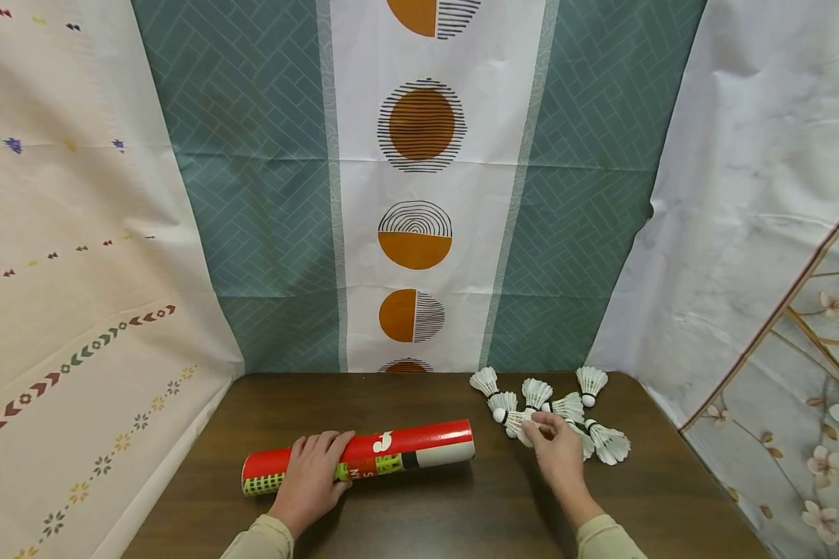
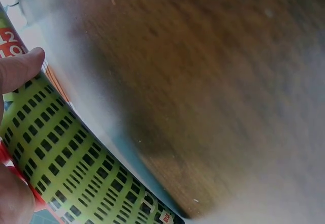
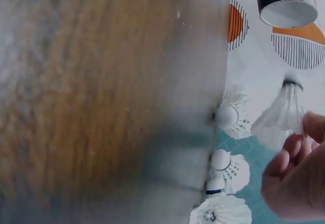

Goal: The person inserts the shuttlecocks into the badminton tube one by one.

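A red shuttlecock tube (image 1: 426,444) with green checked and grey sections lies slightly slanted on the table. My left hand (image 1: 315,477) grips it left of its middle; in the left wrist view the thumb (image 2: 23,69) lies over the green checked side (image 2: 76,158). My right hand (image 1: 559,458) is right of the tube, among white feather shuttlecocks. It pinches one shuttlecock (image 3: 282,112) by the feather skirt, its cork end pointing away from the fingers, toward the tube's round pale end (image 3: 289,13) in the right wrist view.
Several other shuttlecocks lie about the right hand, among them one at the back right (image 1: 590,383), one on the right (image 1: 610,444) and one at the back left (image 1: 485,380). The brown wooden table (image 1: 419,520) meets patterned cloths (image 1: 273,233) at the back and sides.
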### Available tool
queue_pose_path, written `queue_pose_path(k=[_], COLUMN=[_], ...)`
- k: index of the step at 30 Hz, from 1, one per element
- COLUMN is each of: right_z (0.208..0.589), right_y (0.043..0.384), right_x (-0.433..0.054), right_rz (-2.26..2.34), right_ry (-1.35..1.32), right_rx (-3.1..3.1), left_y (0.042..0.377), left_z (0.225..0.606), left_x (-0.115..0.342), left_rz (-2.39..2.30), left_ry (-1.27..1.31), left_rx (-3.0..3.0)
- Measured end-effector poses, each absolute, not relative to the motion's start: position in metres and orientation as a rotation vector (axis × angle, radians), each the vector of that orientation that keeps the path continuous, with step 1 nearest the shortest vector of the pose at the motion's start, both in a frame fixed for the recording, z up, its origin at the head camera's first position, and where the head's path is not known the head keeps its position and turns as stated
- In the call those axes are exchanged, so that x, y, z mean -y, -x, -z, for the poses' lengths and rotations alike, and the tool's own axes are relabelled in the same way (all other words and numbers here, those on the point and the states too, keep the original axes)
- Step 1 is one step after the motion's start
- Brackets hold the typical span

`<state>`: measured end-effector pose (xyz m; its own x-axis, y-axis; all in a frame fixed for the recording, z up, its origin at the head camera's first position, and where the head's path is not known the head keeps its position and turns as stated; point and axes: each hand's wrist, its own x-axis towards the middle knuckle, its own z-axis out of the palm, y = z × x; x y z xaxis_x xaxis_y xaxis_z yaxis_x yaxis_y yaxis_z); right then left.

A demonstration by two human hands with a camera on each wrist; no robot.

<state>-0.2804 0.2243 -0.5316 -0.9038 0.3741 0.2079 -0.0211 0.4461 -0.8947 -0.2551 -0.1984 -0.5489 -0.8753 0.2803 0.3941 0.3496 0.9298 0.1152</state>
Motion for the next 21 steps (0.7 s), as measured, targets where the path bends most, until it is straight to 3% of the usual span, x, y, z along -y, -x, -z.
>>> queue_pose_path(k=[21], right_z=[0.530], right_y=[0.275], right_x=[-0.197], right_rz=[-1.979], right_ry=[-0.067], right_rx=[2.392], left_y=[0.254], left_z=[0.553], left_x=[0.187], left_rz=[0.265], left_ry=[0.487], left_rx=[2.710])
